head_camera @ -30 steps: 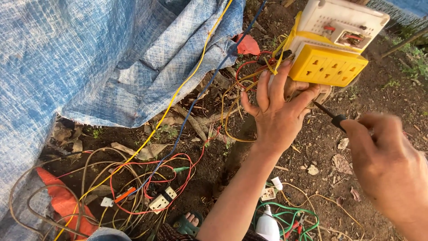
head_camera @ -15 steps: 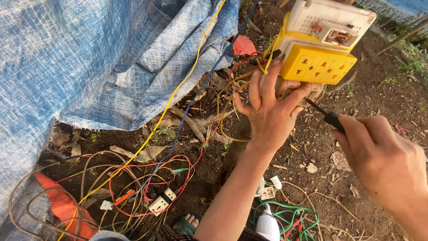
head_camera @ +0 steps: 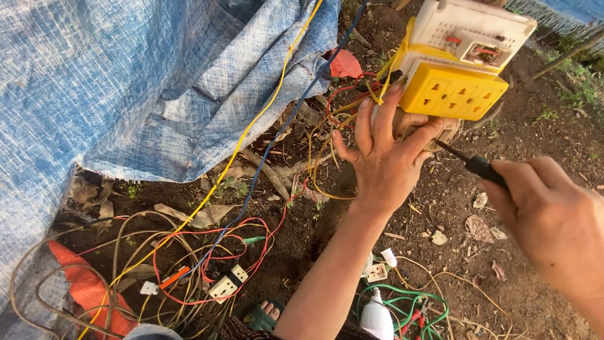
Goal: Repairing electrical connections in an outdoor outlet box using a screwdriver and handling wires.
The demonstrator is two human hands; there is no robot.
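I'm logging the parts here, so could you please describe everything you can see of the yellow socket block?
The socket block is a yellow plastic bar with a row of outlets on its face, each a group of small slots. It sits tilted, fixed along the lower edge of a cream box, up off the soil. Yellow and red wires bunch at its left end. The left hand touches it from below; a screwdriver tip points underneath.

The left hand (head_camera: 384,160) has slid up under the yellow socket block (head_camera: 452,94).
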